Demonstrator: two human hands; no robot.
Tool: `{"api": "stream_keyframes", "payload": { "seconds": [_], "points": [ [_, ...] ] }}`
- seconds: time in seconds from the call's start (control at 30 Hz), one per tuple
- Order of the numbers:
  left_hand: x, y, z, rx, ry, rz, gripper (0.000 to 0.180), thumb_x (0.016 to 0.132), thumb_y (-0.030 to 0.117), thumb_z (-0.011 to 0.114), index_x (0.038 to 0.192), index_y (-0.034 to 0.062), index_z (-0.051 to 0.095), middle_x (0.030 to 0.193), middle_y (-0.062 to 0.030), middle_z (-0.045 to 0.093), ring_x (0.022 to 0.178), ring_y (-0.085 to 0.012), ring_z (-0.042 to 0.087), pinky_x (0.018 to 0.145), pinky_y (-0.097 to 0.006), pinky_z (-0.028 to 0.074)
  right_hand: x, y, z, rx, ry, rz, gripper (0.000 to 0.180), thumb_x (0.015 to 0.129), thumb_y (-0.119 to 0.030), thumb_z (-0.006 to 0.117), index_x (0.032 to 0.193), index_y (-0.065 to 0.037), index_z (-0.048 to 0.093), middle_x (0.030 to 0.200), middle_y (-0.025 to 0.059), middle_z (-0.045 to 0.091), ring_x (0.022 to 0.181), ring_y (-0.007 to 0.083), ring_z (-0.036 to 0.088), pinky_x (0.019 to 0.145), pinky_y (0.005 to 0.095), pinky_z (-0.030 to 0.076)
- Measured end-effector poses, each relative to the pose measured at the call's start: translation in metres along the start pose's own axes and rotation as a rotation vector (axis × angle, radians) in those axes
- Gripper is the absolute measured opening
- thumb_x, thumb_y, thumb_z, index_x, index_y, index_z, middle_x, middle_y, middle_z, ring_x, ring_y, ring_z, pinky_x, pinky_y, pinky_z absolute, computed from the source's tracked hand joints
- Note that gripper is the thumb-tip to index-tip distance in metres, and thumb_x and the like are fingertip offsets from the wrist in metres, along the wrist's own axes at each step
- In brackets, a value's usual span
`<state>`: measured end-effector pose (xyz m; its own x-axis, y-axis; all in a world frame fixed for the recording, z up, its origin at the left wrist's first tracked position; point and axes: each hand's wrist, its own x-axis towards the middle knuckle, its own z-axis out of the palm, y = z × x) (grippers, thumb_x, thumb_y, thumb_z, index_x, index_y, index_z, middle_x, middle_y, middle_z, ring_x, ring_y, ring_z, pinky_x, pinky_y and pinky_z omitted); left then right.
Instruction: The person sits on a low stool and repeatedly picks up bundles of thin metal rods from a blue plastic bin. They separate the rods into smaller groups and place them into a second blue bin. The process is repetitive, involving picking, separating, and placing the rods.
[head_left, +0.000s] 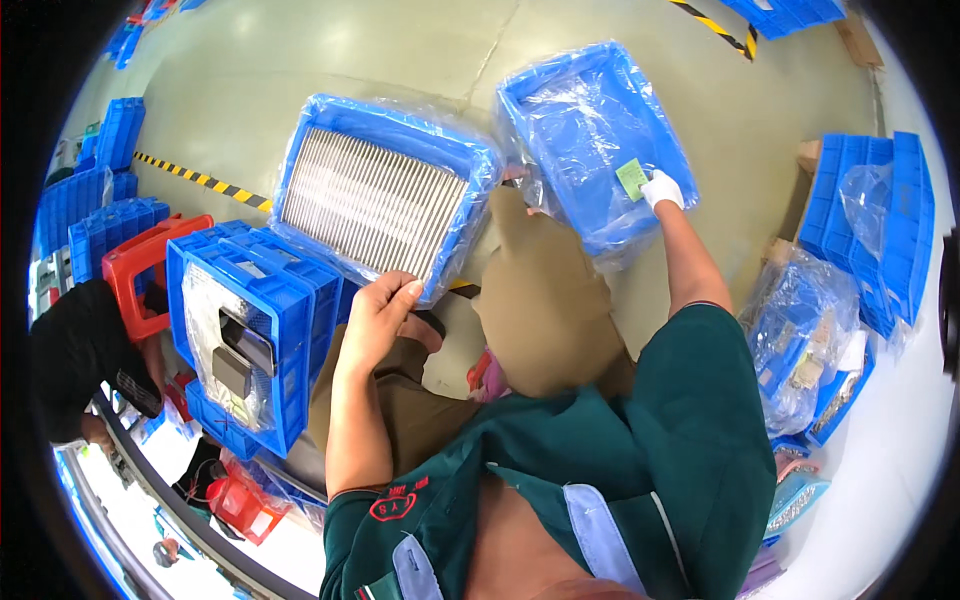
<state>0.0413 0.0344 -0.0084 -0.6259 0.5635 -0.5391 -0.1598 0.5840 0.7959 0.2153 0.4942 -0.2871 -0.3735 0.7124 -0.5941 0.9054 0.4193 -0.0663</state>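
A small green paper slip (632,180) is pinched in my right hand (662,190), which wears a white glove. It is held over the blue crate (610,225) on the right, whose inside is lined with clear plastic film. My left hand (383,308) is bare, its fingers curled in at the near rim of the left blue crate (300,165); whatever they grip is hidden. That left crate, also lined with clear film, holds a row of many thin silvery metal rods (375,195) lying side by side.
Stacked blue crates (290,330) with a dark phone-like device (245,345) stand at left, beside a red plastic stool (145,270). Another person in black (85,360) is at far left. More blue crates (850,215) and a film-covered crate (800,330) stand at right. Yellow-black tape (205,182) marks the floor.
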Motion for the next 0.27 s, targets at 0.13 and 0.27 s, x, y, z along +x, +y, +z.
{"api": "stream_keyframes", "payload": {
  "seconds": [0.13,0.27],
  "points": [
    [0.004,0.0,0.001,-0.113,-0.022,-0.206,0.022,0.092,0.015,0.056,0.095,-0.0065,0.057,0.068,-0.0097,0.06,0.055,-0.0176,0.063,0.053,-0.028,0.048,0.011,-0.029,0.008,-0.038,0.103,-0.037,0.038,0.078,-0.037,0.06,0.108,-0.015,0.062,0.113,0.015,0.062,0.106,0.0336,0.058,0.088,0.0434,0.047],
    [-0.002,-0.029,0.003,-0.075,-0.051,-0.256,0.02,0.09,0.02,0.059,0.091,0.0,0.062,0.062,-0.0047,0.058,0.055,-0.0123,0.058,0.051,-0.028,0.045,0.015,-0.079,0.011,-0.066,0.091,-0.086,0.043,0.078,-0.04,0.062,0.109,-0.01,0.062,0.115,0.0176,0.061,0.11,0.0315,0.057,0.089,0.0423,0.046]
  ]
}}
